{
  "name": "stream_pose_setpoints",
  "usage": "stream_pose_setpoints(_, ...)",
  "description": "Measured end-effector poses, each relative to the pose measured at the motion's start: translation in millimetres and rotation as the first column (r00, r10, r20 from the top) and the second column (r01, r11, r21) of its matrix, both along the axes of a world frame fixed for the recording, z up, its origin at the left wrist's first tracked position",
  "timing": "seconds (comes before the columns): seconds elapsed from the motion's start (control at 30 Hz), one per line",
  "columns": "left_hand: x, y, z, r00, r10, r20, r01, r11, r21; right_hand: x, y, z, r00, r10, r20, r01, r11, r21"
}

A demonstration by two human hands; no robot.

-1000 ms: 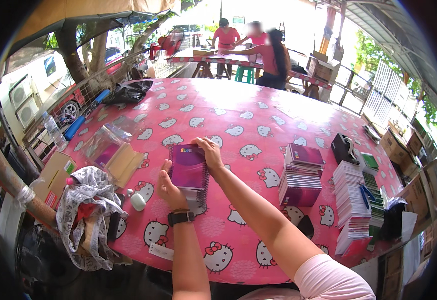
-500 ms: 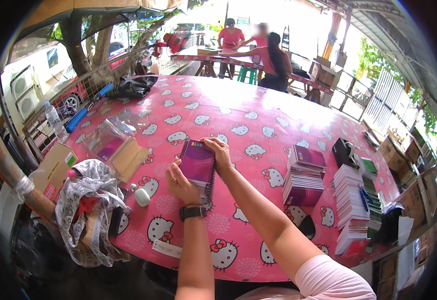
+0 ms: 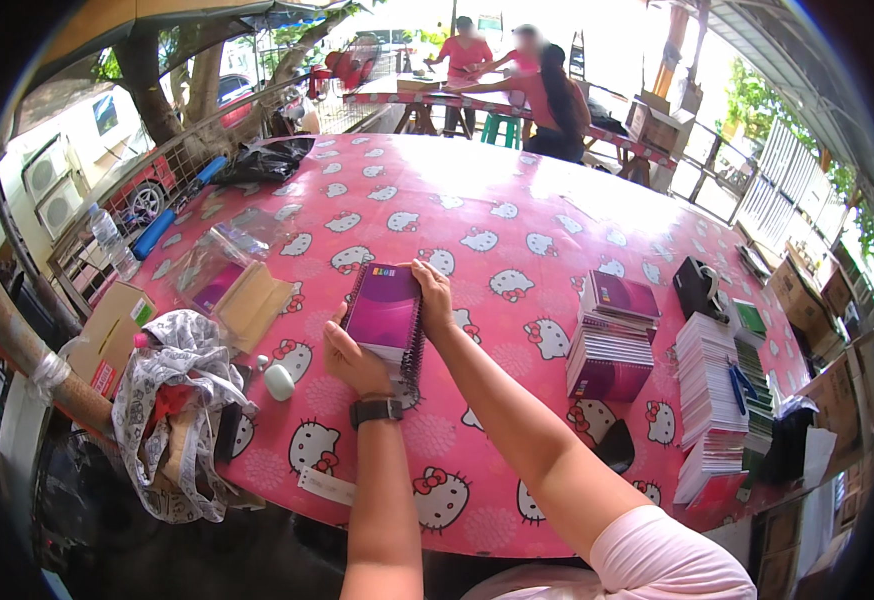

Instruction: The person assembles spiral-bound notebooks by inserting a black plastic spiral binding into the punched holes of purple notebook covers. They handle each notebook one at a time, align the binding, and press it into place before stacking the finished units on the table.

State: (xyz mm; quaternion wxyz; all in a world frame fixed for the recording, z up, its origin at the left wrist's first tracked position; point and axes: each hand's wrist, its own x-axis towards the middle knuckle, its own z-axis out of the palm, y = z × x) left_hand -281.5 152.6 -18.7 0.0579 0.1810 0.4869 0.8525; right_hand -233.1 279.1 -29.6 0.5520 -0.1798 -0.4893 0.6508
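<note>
A small stack of purple spiral notebooks [image 3: 382, 315] is held between my two hands over the pink tablecloth. My left hand [image 3: 359, 362] grips its near left side, thumb along the edge, with a dark watch strap on the wrist. Curled around the far right corner, my right hand [image 3: 434, 295] presses against the stack from the coil side. The top cover faces up, and white page edges and black coils show at the near end. Whether the stack's underside touches the table is hidden.
Stacked purple notebooks [image 3: 612, 335] stand to the right, beside a black tape dispenser [image 3: 699, 292] and a tall pile of white-edged notebooks [image 3: 709, 400] with blue-handled pliers [image 3: 737, 385]. At left lie a patterned cloth bag [image 3: 182, 400], a cardboard piece [image 3: 255, 305] and a white earbud case [image 3: 279, 382]. Several people work at a far table.
My left hand has shifted from near the top cover to the stack's left side, fingers now around it. The stack has tilted, showing more of its page edges. My right hand stays at its far corner.
</note>
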Motion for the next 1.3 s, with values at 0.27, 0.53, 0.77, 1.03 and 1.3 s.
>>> stream_pose_setpoints(0.27,-3.5,3.8,-1.4,1.000,0.025,-0.012,-0.024,0.999,0.028,7.9,1.0,6.0,0.958,-0.229,0.173,0.196,0.962,0.188)
stream_pose_setpoints(0.53,-34.8,-0.5,-14.4,0.988,0.142,0.066,-0.148,0.984,0.100,82.7,-73.6,25.3,0.906,-0.033,0.422,-0.067,0.973,0.220)
stream_pose_setpoints(0.77,-41.3,2.4,-24.7,0.984,0.146,0.098,-0.156,0.982,0.109,184.2,-147.7,68.8,0.557,0.206,0.805,-0.638,0.726,0.256)
stream_pose_setpoints(1.03,-31.9,-6.0,-11.5,0.991,0.104,0.087,-0.112,0.989,0.100,294.0,-251.6,54.7,0.285,0.759,0.586,-0.697,0.583,-0.416)
stream_pose_setpoints(1.3,-41.6,-7.2,-25.7,0.951,0.273,-0.146,-0.269,0.962,0.051,381.7,-338.9,-37.1,0.244,0.618,0.747,-0.467,0.750,-0.468)
